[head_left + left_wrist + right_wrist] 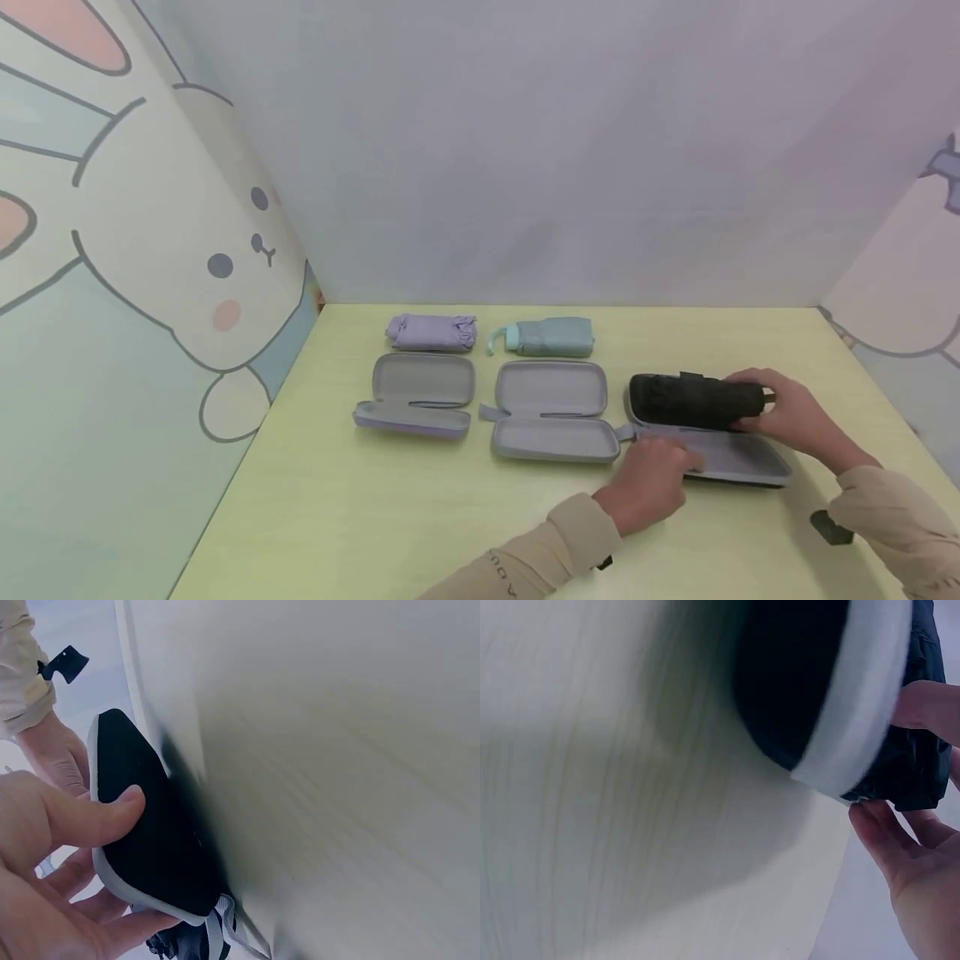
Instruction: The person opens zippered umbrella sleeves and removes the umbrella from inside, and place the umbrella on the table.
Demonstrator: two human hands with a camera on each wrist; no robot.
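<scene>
A black folded umbrella (693, 401) lies along the far half of an open black case (738, 454) with a grey lining. My right hand (789, 410) grips the umbrella at its right end. In the right wrist view, the fingertips of that hand (919, 862) are also close to the case's pale rim. My left hand (651, 477) holds the case's near half at its left part. The left wrist view shows the thumb on the black outer shell (154, 832), with the other fingers over the rim on the lining side.
Left of the black case lie two more open cases, a grey-lined middle one (551, 437) and a purple-edged one (423, 383). Behind them are a purple folded umbrella (432, 332) and a light blue-green one (555, 337). A wall (570, 167) stands behind the yellow table (337, 517).
</scene>
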